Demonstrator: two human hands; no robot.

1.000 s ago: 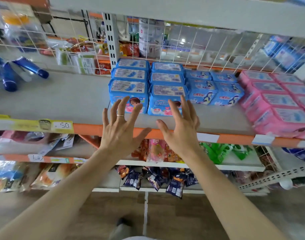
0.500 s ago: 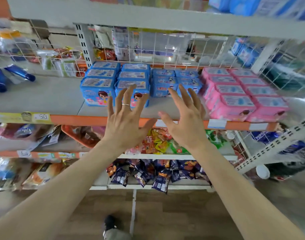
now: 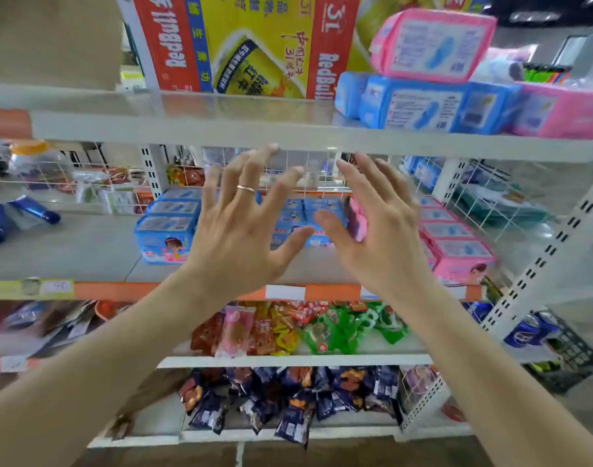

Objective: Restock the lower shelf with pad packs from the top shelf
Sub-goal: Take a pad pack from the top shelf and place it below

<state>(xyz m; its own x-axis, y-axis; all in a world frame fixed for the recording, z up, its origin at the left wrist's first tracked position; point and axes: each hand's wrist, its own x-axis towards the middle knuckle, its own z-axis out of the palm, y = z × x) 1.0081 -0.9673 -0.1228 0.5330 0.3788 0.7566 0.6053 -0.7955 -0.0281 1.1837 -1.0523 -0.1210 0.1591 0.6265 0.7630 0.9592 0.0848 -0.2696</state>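
The person's left hand (image 3: pixel 241 230) and right hand (image 3: pixel 382 237) are held up side by side, apart, fingers straight and spread wide, gripping nothing; the thumbs come close to each other without touching. A thin ring (image 3: pixel 246 188) sits on one finger of the left hand. The fingertips reach just under the front edge of the top shelf (image 3: pixel 187 129).

Up there, off to the right, lie the blue pad packs (image 3: pixel 419 106), with a pink pad pack (image 3: pixel 433 45) resting on them and a second pink pack (image 3: pixel 557 111) just beside. A RedBull carton (image 3: pixel 247 45) stands to their left.

Behind the hands, the lower shelf (image 3: pixel 86 247) carries rows of blue packs (image 3: pixel 167 227) and, further right, rows of pink packs (image 3: pixel 456 244). Blue tubes (image 3: pixel 35 212) lie at its far left. Beneath hang red and green snack packets (image 3: pixel 288 328), and under those, dark packets (image 3: pixel 271 402).
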